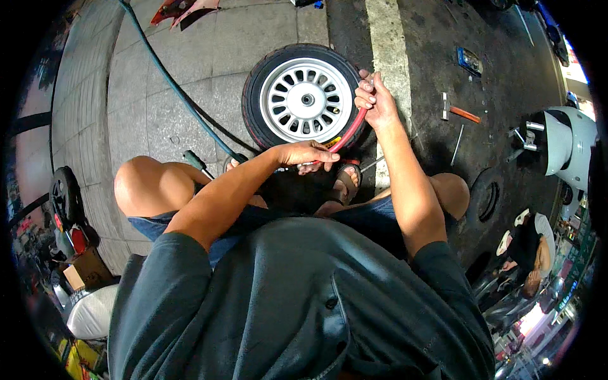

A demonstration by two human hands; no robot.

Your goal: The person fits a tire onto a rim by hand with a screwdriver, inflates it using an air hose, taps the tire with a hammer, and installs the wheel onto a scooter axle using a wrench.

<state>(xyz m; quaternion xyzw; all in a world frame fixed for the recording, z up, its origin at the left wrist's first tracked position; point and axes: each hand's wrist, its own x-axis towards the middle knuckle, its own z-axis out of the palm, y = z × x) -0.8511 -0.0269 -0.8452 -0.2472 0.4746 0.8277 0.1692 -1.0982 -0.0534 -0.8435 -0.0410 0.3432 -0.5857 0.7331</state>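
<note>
One red tube [349, 134] bends between left grip [310, 154] and right grip [375, 100], both closed on it, over the edge of a wheel [307, 99] on the ground [218, 63]; a slackened hold could let it spring free.

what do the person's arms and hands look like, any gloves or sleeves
Left hand and right hand are bare, without gloves. The forearms are uncovered too, with plain, short, dark greenish-grey sleeves above them.
</note>
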